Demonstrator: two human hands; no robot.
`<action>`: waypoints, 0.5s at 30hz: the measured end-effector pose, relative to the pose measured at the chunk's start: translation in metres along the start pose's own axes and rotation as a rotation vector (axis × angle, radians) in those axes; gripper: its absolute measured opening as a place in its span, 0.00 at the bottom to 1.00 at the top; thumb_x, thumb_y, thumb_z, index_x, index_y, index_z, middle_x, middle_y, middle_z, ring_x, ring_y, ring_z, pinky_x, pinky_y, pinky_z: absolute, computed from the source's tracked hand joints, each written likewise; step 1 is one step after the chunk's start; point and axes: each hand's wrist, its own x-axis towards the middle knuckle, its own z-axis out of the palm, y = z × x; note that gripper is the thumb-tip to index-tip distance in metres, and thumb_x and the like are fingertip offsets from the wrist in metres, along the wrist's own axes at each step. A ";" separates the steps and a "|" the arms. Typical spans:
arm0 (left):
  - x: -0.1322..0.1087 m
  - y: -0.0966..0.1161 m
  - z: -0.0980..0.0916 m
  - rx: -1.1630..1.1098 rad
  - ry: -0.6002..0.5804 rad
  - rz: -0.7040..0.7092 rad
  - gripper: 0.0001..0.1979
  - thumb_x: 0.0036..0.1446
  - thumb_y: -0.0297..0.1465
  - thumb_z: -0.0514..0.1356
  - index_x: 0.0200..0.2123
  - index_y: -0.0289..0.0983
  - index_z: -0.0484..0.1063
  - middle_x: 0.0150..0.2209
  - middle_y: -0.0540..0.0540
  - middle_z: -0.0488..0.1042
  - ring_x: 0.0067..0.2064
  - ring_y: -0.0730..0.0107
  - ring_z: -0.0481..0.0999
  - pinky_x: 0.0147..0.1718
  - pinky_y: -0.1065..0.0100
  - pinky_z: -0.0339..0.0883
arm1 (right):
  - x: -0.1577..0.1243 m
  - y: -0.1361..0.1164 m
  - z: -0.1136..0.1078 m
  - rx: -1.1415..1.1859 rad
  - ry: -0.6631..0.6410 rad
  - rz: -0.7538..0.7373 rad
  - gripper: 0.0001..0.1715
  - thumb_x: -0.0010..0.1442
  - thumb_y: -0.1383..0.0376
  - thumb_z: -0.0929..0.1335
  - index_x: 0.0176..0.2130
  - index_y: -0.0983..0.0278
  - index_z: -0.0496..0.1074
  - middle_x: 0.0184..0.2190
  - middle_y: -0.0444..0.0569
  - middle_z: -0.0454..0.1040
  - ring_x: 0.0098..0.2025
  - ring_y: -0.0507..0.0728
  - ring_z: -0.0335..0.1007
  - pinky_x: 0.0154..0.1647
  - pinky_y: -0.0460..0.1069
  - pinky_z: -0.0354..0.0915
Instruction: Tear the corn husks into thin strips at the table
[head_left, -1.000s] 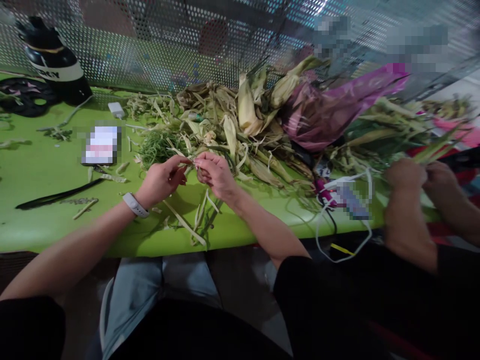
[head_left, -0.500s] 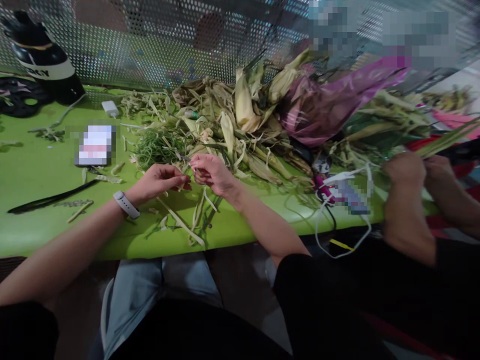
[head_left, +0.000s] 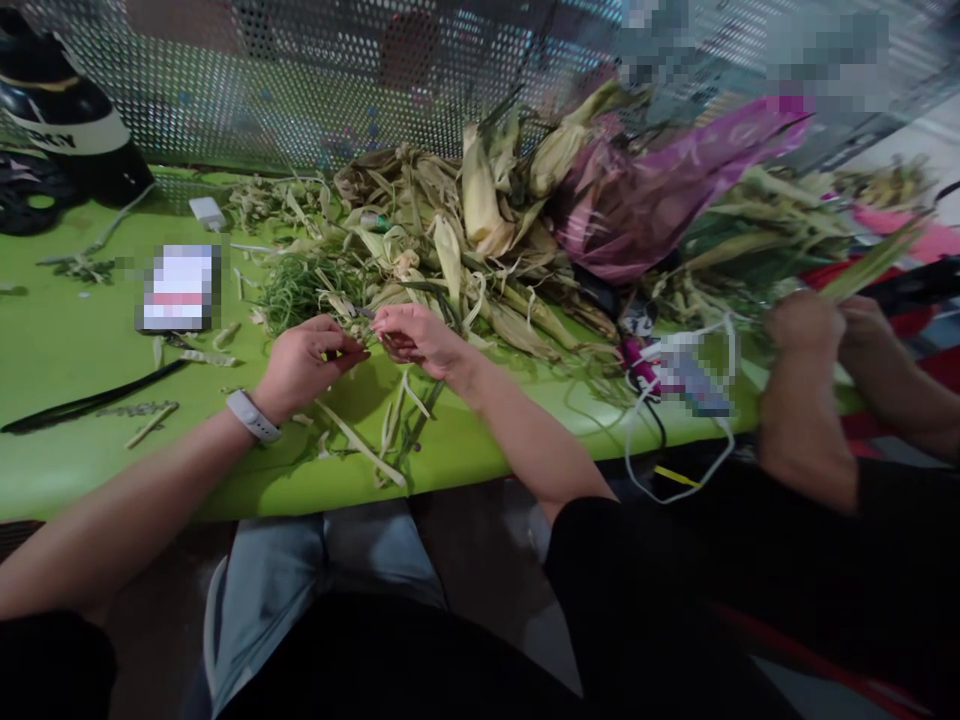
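Observation:
My left hand (head_left: 309, 368), with a white band on its wrist, has thumb and fingers pinched together. Close beside it, on the right, my right hand (head_left: 418, 338) is closed too, fingertips drawn into a pinch. Whatever sits in either pinch is too small or hidden to name. Just beyond the fingers lies a pile of thin green strands (head_left: 298, 290), mixed with pale plant scraps. Corn husks (head_left: 450, 260) are heaped behind my right hand. Below the hands, several pale stalks (head_left: 367, 450) are scattered near the edge of the green table (head_left: 247, 480).
A phone (head_left: 178, 288), a black strap (head_left: 97, 395) and a dark bottle (head_left: 75, 120) are on the left. A purple bag (head_left: 637, 210) stands amid husks. White cable (head_left: 731, 440) hangs over the front edge. At right, another person's hands (head_left: 806, 320) hold a long leaf.
The view has shifted slightly, so most things sit a little further left and higher. My left hand has turned a little, its back more visible; both hands stay pinched close together.

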 end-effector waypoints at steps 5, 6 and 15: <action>-0.001 -0.001 0.004 0.002 0.045 -0.059 0.10 0.54 0.39 0.66 0.32 0.39 0.82 0.31 0.46 0.77 0.30 0.70 0.74 0.29 0.70 0.65 | 0.002 0.003 -0.001 -0.008 -0.017 0.021 0.10 0.57 0.65 0.68 0.26 0.65 0.66 0.12 0.32 0.53 0.12 0.43 0.39 0.13 0.40 0.41; -0.002 -0.002 0.005 -0.011 0.043 -0.077 0.10 0.55 0.39 0.66 0.32 0.39 0.82 0.30 0.46 0.76 0.29 0.71 0.73 0.28 0.70 0.65 | 0.003 0.003 -0.002 -0.011 -0.008 0.024 0.10 0.58 0.65 0.68 0.26 0.65 0.66 0.11 0.32 0.52 0.12 0.43 0.39 0.13 0.40 0.40; -0.003 -0.005 0.005 0.051 0.030 0.037 0.10 0.56 0.39 0.64 0.34 0.40 0.83 0.41 0.43 0.76 0.38 0.67 0.76 0.37 0.67 0.69 | 0.002 -0.001 -0.001 0.032 0.015 0.052 0.11 0.62 0.60 0.68 0.34 0.67 0.70 0.12 0.30 0.49 0.13 0.43 0.38 0.14 0.40 0.39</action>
